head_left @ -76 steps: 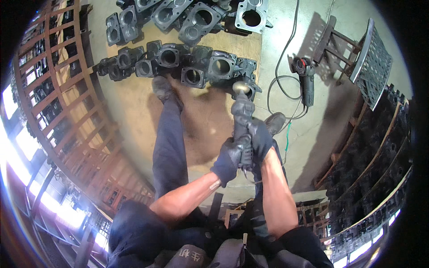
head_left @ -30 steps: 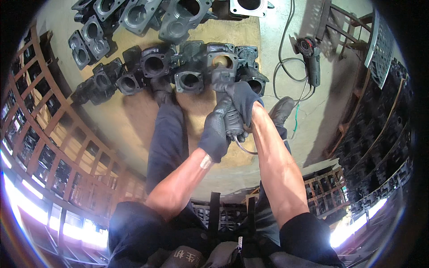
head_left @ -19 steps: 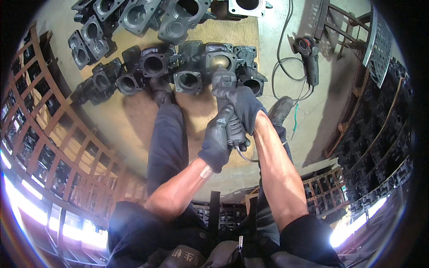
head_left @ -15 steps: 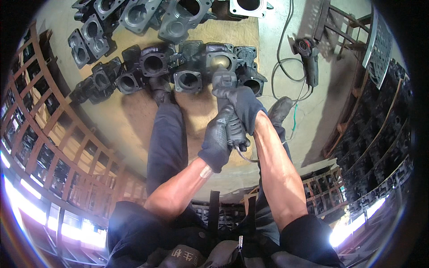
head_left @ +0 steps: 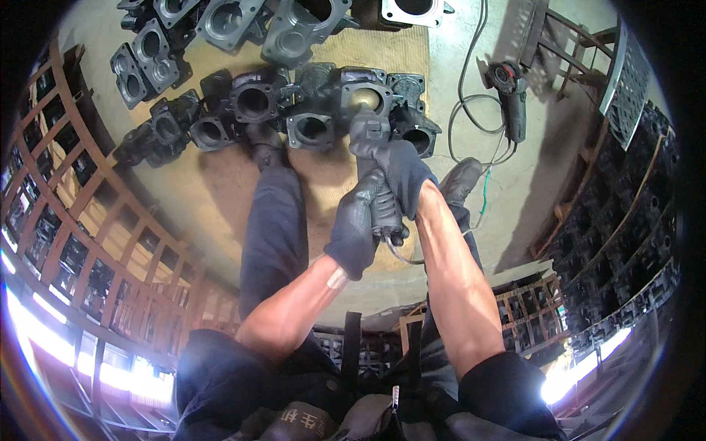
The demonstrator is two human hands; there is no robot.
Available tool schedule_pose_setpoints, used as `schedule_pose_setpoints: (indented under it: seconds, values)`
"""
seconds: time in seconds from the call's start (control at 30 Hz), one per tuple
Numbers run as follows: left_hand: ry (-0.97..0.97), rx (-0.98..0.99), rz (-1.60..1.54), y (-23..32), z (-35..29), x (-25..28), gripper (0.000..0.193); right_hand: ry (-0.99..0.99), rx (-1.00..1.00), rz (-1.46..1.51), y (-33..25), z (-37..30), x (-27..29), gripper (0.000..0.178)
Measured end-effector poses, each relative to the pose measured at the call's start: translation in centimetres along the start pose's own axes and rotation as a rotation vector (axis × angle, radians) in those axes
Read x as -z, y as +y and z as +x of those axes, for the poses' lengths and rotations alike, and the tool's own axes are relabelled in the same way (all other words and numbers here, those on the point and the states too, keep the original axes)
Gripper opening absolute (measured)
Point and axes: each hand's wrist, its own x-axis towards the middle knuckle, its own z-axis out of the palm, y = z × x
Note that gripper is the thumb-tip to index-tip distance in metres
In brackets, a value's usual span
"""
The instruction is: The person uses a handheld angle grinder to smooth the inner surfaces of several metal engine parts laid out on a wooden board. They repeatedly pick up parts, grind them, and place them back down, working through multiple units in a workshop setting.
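Note:
Both my hands wear dark gloves and are wrapped round a black corded grinder (head_left: 385, 210). My left hand (head_left: 357, 224) grips the rear body, close to where the cable leaves. My right hand (head_left: 407, 170) closes round it farther forward, near the head. The grinder's front end points away from me at the round bore of a dark metal casting (head_left: 361, 76). Inside that bore the surface looks brassy and lit. The tool's tip is hidden, so contact cannot be made out. A smaller casting (head_left: 309, 130) stands just left of the grinder, and another (head_left: 416, 136) just right.
More castings (head_left: 254, 100) stand in a row on a tan ribbed mat (head_left: 316, 176), with grey machined ones (head_left: 224, 26) behind. An angle grinder (head_left: 510, 101) with looped cable lies on the floor at right. Brown metal racks (head_left: 88, 158) line the left; stacked dark parts (head_left: 625, 220) fill the right.
Hands and grinder stay almost in place at the same bore, the rear of the tool shifting very slightly. The whole view has moved a little.

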Motion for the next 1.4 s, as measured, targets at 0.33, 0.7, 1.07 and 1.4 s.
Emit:
schedule_pose_setpoints:
  seconds: [0.33,0.7,1.07,1.4]
  values:
    - [0.016,-0.005,0.058,0.5,-1.2,-0.7,0.028,-0.014,-0.016,0.103,0.7,-0.2,-0.1,0.022]
    - [-0.160,0.045,-0.179,0.9,2.9,0.5,0.021,0.008,0.001,0.049,0.7,3.6,0.6,0.036]
    - [0.019,0.023,-0.045,0.9,-0.1,-1.4,0.025,0.004,0.054,0.008,0.0,0.4,0.3,0.032]
    - [-0.168,0.075,-0.231,1.6,3.2,-0.1,0.026,0.084,0.036,-0.187,-0.9,2.8,0.5,0.048]
